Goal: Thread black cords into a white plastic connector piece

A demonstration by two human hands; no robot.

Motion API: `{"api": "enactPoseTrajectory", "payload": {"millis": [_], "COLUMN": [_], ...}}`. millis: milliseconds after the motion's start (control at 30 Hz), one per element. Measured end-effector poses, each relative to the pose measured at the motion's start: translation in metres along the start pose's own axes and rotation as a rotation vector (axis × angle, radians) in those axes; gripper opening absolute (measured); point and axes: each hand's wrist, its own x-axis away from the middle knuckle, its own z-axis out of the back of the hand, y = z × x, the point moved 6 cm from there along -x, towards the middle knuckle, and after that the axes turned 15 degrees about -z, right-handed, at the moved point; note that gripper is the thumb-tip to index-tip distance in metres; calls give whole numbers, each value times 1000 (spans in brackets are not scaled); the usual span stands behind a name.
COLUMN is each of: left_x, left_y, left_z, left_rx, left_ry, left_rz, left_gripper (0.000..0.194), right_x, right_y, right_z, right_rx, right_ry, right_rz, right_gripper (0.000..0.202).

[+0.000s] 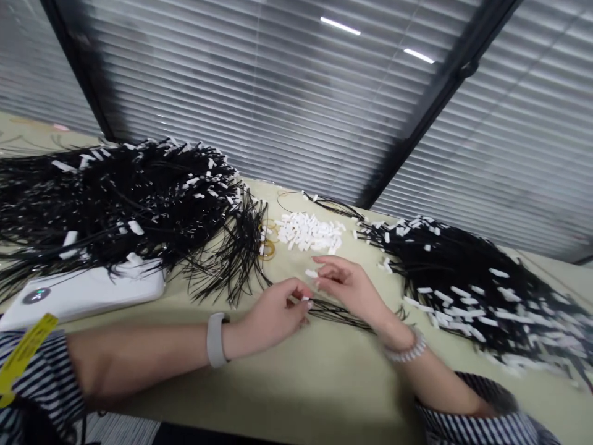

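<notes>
On the pale green table (324, 383) before slatted blinds, the left hand (273, 315) pinches a black cord (343, 315) tipped white; the right hand (347, 284), fingers loosely curled, touches it just right.

Pale green table (296, 383): black cord heaps (130, 204) left and right, white clip pile (308, 232), white device (88, 290).

One head-worn camera looks forward and down, close over the pale green tabletop (287, 383); window blinds (259, 93) toward twelve o'clock.
</notes>
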Motion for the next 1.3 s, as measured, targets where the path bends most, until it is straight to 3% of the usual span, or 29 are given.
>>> {"api": "enactPoseTrajectory", "payload": {"millis": [167, 333, 533, 667, 833, 900, 1100, 1300], "left_x": [0, 3, 7, 9, 11, 12, 11, 10], "left_y": [1, 4, 7, 9, 12, 11, 9, 13], "left_z": [-2, 1, 0, -2, -1, -1, 2, 1], "left_rx": [-19, -52, -91, -118, -224, -284, -289, -281], "left_ry": [-43, -46, -75, -100, -108, -114, -85, -102], "left_rz": [-57, -92, -123, -129, -156, -155, -131, -155], "left_gripper": [5, 3, 4, 5, 7, 10, 10, 7], "right_x": [18, 27, 53, 58, 57, 58, 57, 52], "right_y": [1, -7, -34, -37, -29, -29, -19, -15], "right_z": [-8, -11, -12, -10, -2, -1, -5, -8], "right_rx": [-102, -151, 147, 238, 245, 190, -215, -210], "right_ry": [-14, 84, 152, 176, 322, 342, 231, 206], "right_rz": [38, 84, 333, 422, 401, 395, 161, 110], "right_gripper": [20, 13, 22, 16, 36, 33, 11, 13]}}
